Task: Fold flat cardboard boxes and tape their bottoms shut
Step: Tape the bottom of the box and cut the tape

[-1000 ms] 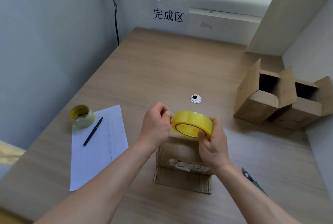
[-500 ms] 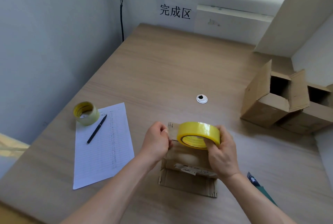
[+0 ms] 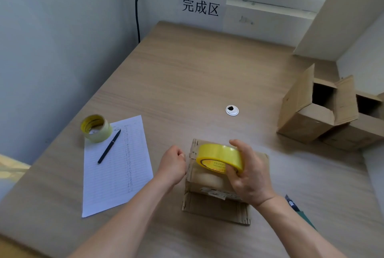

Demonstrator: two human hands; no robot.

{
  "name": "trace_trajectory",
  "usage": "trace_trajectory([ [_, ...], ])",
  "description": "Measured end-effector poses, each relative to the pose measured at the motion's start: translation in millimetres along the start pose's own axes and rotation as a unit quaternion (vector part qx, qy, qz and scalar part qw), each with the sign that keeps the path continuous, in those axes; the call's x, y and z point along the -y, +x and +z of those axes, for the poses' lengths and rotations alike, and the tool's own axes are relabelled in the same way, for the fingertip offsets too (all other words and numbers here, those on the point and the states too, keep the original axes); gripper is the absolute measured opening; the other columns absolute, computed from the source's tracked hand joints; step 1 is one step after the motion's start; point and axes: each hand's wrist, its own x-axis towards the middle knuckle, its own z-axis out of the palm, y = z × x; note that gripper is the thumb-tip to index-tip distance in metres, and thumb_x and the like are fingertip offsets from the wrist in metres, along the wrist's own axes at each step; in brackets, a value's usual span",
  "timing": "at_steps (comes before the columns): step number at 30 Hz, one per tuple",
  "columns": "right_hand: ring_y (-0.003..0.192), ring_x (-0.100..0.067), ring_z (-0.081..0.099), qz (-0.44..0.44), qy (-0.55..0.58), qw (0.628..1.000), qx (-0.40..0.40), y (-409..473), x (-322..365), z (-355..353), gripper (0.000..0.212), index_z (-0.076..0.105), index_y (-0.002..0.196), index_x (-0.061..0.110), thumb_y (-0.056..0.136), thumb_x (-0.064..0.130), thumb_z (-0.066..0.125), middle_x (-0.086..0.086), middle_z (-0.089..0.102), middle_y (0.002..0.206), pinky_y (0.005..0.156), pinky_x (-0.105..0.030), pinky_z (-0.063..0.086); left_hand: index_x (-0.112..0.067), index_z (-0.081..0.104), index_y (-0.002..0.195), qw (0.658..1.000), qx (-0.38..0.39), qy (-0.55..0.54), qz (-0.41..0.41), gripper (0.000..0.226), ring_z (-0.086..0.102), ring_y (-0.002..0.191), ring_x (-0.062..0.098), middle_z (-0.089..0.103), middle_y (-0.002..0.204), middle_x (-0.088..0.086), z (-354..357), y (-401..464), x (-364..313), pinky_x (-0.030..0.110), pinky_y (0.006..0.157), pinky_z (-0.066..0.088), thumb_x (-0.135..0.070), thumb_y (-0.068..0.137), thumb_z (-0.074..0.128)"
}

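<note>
The right hand point(image 3: 250, 176) grips the yellow tape roll point(image 3: 220, 159) over the cardboard box point(image 3: 216, 199) lying on the surface point(image 3: 187, 74); the left hand point(image 3: 173, 163), fingers curled, seems to pinch the tape's end at the box's left edge, though that's hard to see

setting: small office or packing workroom. evidence: long wood-grain desk point(image 3: 207, 74) with a cable grommet point(image 3: 232, 110); plain pale walls; printed wall sign point(image 3: 200, 7) in chinese characters; black cable point(image 3: 137, 18) hanging from a wall fitting; lined sheet of paper point(image 3: 116, 164) with a pen point(image 3: 109, 146); tape rolls point(image 3: 96, 128); assembled cardboard boxes point(image 3: 324, 110) grouped at the right edge.
</note>
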Motion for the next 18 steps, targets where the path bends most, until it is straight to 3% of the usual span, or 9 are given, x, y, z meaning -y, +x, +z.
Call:
trace_trajectory([
  [3,0.101,-0.018,0.058,0.021,0.023,1.0,0.002,-4,2,5,0.064,0.045,0.126,0.025,0.067,0.012,0.067,0.002,0.062,0.115,0.091,-0.017,0.039,-0.015,0.046,0.071,1.0,-0.006,0.007,-0.019,0.023,0.05,0.067,0.022,0.055,0.072,0.006,8,2,7,0.034,0.061,0.042,-0.004,0.09,0.04],
  [7,0.095,-0.019,0.059,0.041,0.04,0.998,-0.019,-5,0,6,0.049,0.046,0.121,0.025,0.074,0.022,0.059,0.007,0.058,0.11,0.087,-0.022,0.042,-0.014,0.045,0.072,0.998,-0.012,0.025,-0.052,0.022,0.047,0.066,0.021,0.053,0.073,0.005,14,-2,23,0.03,0.058,0.038,-0.004,0.091,0.042],
  [9,0.094,-0.02,0.059,0.038,0.042,0.998,-0.015,-5,-1,6,0.048,0.046,0.119,0.026,0.073,0.024,0.057,0.003,0.06,0.109,0.085,-0.025,0.044,-0.012,0.046,0.075,0.992,-0.022,-0.099,-0.077,0.023,0.045,0.059,0.019,0.05,0.071,0.009,15,-6,26,0.026,0.051,0.04,-0.002,0.095,0.04],
  [12,0.09,-0.019,0.059,0.037,0.039,0.998,-0.015,-5,-3,7,0.047,0.047,0.117,0.025,0.072,0.024,0.058,0.003,0.06,0.106,0.082,-0.025,0.044,-0.008,0.059,0.101,0.937,0.0,-0.331,-0.109,0.029,0.055,0.063,0.02,0.062,0.081,0.013,11,-13,19,0.031,0.054,0.044,-0.023,0.105,0.035],
  [15,0.089,-0.018,0.058,0.039,0.044,0.998,-0.013,-5,-5,8,0.044,0.047,0.116,0.026,0.072,0.029,0.054,0.007,0.058,0.105,0.081,-0.024,0.043,-0.011,0.069,0.107,0.932,0.066,-0.349,-0.076,0.053,0.059,0.059,0.009,0.069,0.077,0.002,7,-16,12,0.025,0.051,0.046,-0.049,0.103,0.031],
  [18,0.088,-0.017,0.057,0.036,0.041,0.998,-0.01,-5,-7,8,0.044,0.048,0.116,0.025,0.074,0.029,0.054,0.01,0.055,0.105,0.08,-0.021,0.041,-0.009,0.071,0.09,0.945,0.061,-0.32,-0.037,0.04,0.062,0.063,0.01,0.07,0.077,0.004,7,-19,5,0.023,0.05,0.048,-0.038,0.101,0.047],
])
